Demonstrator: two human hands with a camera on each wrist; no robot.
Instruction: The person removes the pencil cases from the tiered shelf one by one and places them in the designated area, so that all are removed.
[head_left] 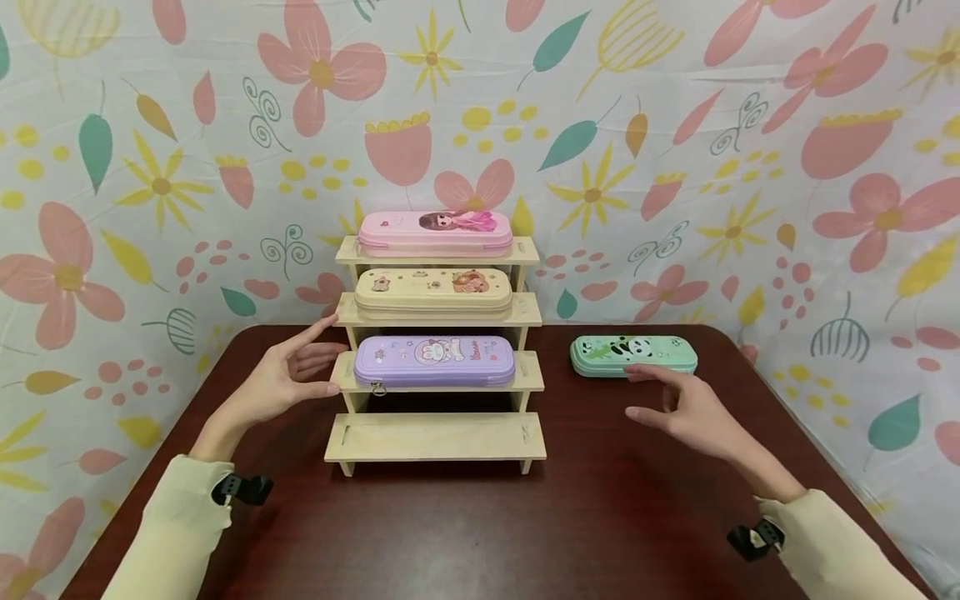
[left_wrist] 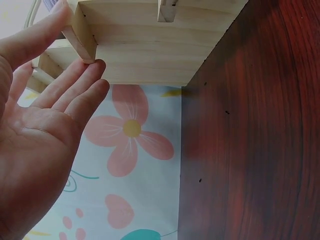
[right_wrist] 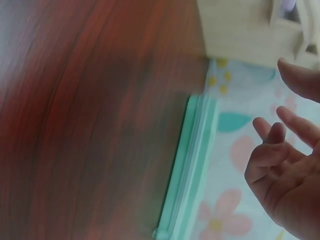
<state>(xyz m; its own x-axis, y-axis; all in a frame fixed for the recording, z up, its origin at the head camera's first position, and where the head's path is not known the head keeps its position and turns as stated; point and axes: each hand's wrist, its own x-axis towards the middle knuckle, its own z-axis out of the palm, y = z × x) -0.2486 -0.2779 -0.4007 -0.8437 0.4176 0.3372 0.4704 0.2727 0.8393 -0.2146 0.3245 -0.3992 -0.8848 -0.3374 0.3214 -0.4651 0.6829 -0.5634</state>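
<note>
My left hand [head_left: 273,379] rests its thumb and fingertips on the left side of a stepped wooden rack [head_left: 435,435], fingers stretched. In the left wrist view they lie along the end of a step board. On the rack's upper steps lie a pink pencil case [head_left: 397,237], a cream one [head_left: 420,292] and a purple one [head_left: 405,367]; the lowest step is bare. A green panda pencil case [head_left: 600,354] lies flat on the table to the right. Over its front edge hovers my right hand [head_left: 693,412], holding nothing, fingers loosely bent and thumb apart.
The dark red-brown table [head_left: 480,533] stretches in front of the rack. Behind it hangs a flowered cloth [head_left: 637,150], which also runs down both sides. Black straps with small devices [head_left: 242,489] sit at both sleeve cuffs.
</note>
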